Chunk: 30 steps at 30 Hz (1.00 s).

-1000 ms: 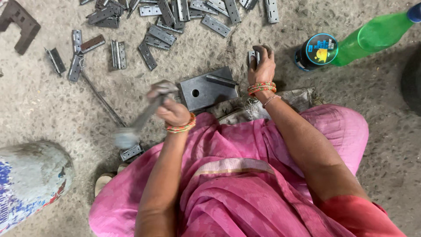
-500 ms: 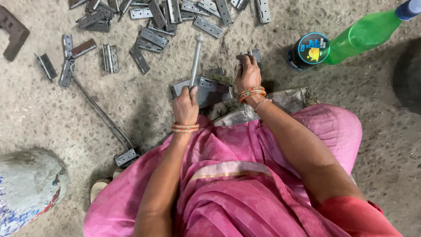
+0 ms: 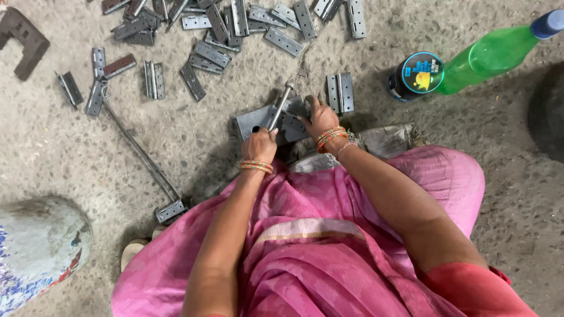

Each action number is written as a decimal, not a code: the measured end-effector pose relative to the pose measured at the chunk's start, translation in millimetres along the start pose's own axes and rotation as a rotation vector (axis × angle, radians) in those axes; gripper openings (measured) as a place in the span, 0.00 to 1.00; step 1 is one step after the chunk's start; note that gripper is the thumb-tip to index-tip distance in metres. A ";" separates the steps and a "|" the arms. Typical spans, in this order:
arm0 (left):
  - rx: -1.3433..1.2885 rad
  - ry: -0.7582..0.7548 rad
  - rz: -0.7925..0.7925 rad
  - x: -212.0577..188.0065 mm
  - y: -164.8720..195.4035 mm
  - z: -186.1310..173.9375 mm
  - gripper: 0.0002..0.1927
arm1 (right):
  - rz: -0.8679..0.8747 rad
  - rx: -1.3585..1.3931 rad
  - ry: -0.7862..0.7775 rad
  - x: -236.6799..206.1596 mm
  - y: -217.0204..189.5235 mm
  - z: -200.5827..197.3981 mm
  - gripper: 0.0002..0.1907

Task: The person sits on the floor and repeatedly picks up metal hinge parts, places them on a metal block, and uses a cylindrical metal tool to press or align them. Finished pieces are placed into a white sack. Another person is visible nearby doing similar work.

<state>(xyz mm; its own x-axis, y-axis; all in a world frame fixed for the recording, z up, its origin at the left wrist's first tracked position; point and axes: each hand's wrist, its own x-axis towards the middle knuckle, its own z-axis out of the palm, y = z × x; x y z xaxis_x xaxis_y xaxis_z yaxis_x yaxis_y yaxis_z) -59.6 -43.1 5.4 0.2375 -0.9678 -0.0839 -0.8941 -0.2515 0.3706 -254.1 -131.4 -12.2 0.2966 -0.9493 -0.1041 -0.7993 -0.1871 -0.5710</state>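
I am sitting on a rough, speckled grey concrete floor (image 3: 70,158), and soft, even light is falling across it. A dark patch is showing at the right edge (image 3: 549,111), and a worn, painted rounded object (image 3: 35,246) is sitting at lower left.

Both forearms reach toward twelve o'clock, wrists bangled. The left hand (image 3: 259,145) is curled in a tight fist — knuckles up. The right hand (image 3: 320,119), at its two o'clock, presses down — fingers bent.

Hinges strewn over a rough concrete floor (image 3: 53,158)

Grey hinges (image 3: 211,29) heaped at top — green bottle (image 3: 487,56), round tin (image 3: 417,73) lying right.
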 end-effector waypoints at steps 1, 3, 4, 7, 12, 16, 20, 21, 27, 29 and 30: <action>-0.035 0.025 -0.005 -0.9 1.8 -4.5 0.20 | -0.006 -0.027 -0.029 0.7 0.5 4.6 0.34; -0.056 0.075 -0.018 -5.5 4.0 -18.9 0.20 | -0.006 -0.085 -0.087 3.0 6.7 7.9 0.32; -0.068 0.100 -0.028 -9.4 5.0 -27.3 0.20 | 0.038 -0.050 -0.092 5.6 10.9 7.2 0.32; -0.370 0.346 0.071 -32.4 0.0 -52.2 0.17 | 0.142 -0.065 -0.126 18.4 23.6 0.0 0.38; -0.359 0.344 0.219 -53.4 -18.7 -51.9 0.14 | 0.297 -0.165 -0.258 27.7 36.8 -15.2 0.48; 0.070 -0.140 0.059 -46.0 -23.6 -25.2 0.16 | 0.297 -0.210 -0.244 24.3 34.7 -17.9 0.49; 0.036 -0.049 -0.028 -48.5 -15.2 -24.8 0.18 | 0.265 -0.214 -0.239 20.6 34.7 -17.4 0.45; 0.014 -0.002 -0.015 -52.4 -13.5 -31.2 0.18 | 0.294 -0.243 -0.291 20.5 35.1 -17.0 0.44; -0.300 0.325 0.224 -64.5 -4.2 -58.1 0.17 | 0.258 -0.094 -0.314 22.3 35.3 -16.0 0.36; -0.303 0.301 0.272 -62.5 -7.1 -52.2 0.17 | 0.255 -0.157 -0.271 21.7 34.2 -16.6 0.37; -0.231 0.209 0.238 -59.4 -9.9 -46.8 0.18 | 0.250 -0.187 -0.241 21.4 33.5 -17.0 0.37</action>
<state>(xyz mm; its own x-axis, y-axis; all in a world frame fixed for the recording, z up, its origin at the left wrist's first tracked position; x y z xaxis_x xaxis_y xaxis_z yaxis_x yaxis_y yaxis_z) -47.1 17.5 50.0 0.1273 -0.9692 0.2109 -0.8302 0.0123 0.5574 -283.4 -162.2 -19.7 0.1770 -0.8891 -0.4222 -0.9373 -0.0214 -0.3477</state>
